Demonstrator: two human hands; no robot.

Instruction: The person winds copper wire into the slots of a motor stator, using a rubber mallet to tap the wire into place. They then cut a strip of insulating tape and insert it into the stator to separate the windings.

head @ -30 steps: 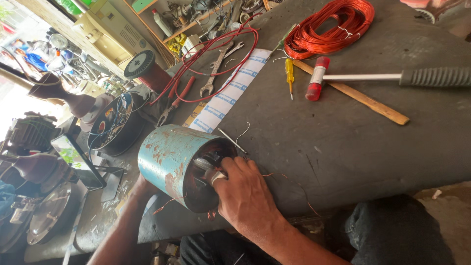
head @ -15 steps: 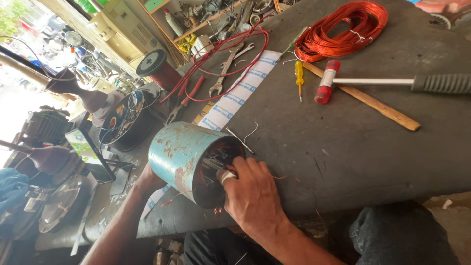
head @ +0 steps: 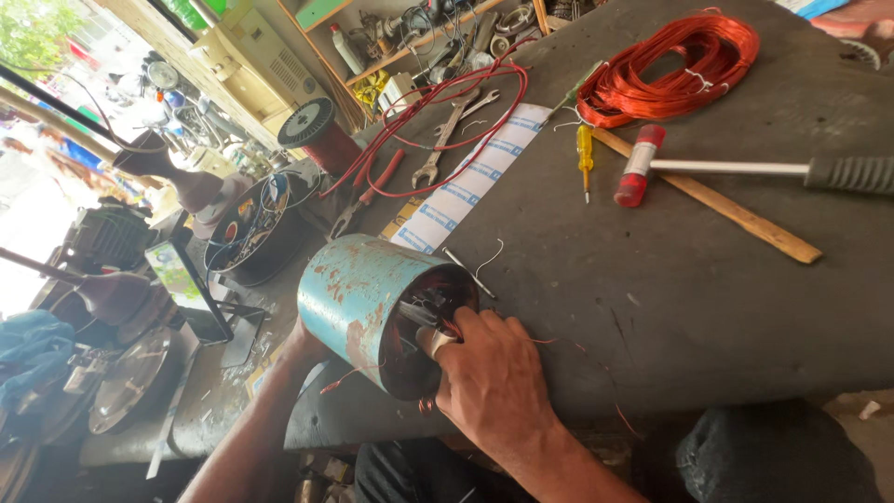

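A rusty blue steel cylinder (head: 368,303) lies on its side at the near edge of the dark table (head: 708,279), its open mouth turned to the person so the copper windings inside can be reached. The right hand (head: 489,377) pinches wire at that mouth. The left hand is hidden behind the shell, probably bracing it; its grip cannot be told. Near the far edge lie an orange wire coil (head: 680,65), a red-headed mallet (head: 736,169) and a yellow screwdriver (head: 584,154).

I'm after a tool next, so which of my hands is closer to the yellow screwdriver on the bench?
Right. The right hand rests at the open end of the blue motor housing, on the side facing the yellow screwdriver. The left hand is mostly hidden behind the housing's far end, farther away.
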